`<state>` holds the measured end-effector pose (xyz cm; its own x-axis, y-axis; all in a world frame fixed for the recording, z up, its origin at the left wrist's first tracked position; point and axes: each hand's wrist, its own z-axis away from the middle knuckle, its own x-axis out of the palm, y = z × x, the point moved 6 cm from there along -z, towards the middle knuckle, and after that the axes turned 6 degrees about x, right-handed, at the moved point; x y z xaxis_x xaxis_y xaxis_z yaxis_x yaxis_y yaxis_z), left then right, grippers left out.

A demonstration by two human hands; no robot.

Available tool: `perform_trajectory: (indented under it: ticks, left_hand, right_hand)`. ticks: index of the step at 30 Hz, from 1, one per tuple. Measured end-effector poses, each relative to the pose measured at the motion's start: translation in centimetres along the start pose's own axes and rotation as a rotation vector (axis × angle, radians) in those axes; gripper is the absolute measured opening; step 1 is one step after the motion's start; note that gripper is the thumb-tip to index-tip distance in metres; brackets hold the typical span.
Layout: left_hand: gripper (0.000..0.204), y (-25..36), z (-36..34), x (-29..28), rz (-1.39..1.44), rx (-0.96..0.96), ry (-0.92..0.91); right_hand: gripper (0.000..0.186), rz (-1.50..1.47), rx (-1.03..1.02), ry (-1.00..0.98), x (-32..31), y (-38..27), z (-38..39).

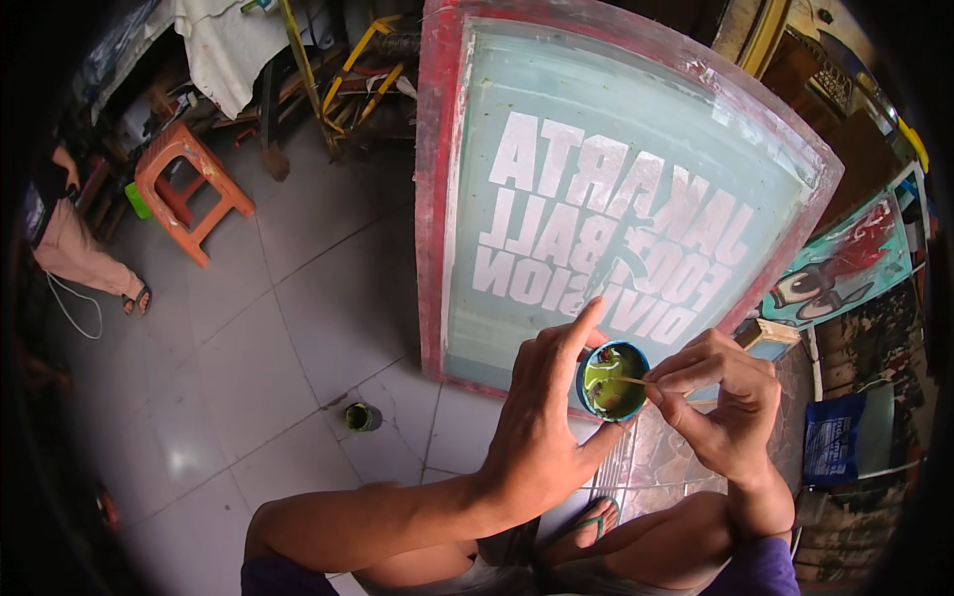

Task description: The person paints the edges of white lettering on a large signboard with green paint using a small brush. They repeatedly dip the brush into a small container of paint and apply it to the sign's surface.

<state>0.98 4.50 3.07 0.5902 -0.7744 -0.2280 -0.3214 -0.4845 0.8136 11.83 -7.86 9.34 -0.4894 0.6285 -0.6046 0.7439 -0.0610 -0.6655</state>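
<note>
My left hand holds a small blue-rimmed cup of green liquid between thumb and fingers, index finger raised along its side. In my right hand a thin wooden stick is pinched, its tip down in the green liquid. Beyond both hands stands a large screen frame with red, stained edges and a pale mesh bearing big white lettering. A small green-stained container sits on the tiled floor to the left of the frame.
An orange plastic stool stands at upper left, near another person with bare arm and sandal. Metal racks and a white cloth are behind. At right are a painted cartoon board and a blue packet. My sandalled foot is below.
</note>
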Motion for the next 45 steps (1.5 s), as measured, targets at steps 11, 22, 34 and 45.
perform_trajectory:
  ticks: [11,22,34,45]
  left_hand:
    - [0.098,0.2,0.0,-0.2,0.001,-0.007,-0.017]
    - [0.1,0.4,-0.1,-0.2,-0.047,-0.006,0.028]
    - [0.106,4.6,0.0,-3.0,-0.288,0.0,0.261]
    - [0.103,5.6,-0.6,-8.0,-0.543,-0.112,0.152]
  right_hand:
    - [0.021,0.045,-0.059,-0.014,0.0,-0.9,0.3]
    - [0.017,-0.151,0.018,0.103,-1.8,-0.8,0.4]
    - [0.02,-0.817,-0.008,0.23,-0.7,-1.7,-3.6]
    - [0.02,-0.89,-0.135,0.209,-1.9,-1.9,-5.5]
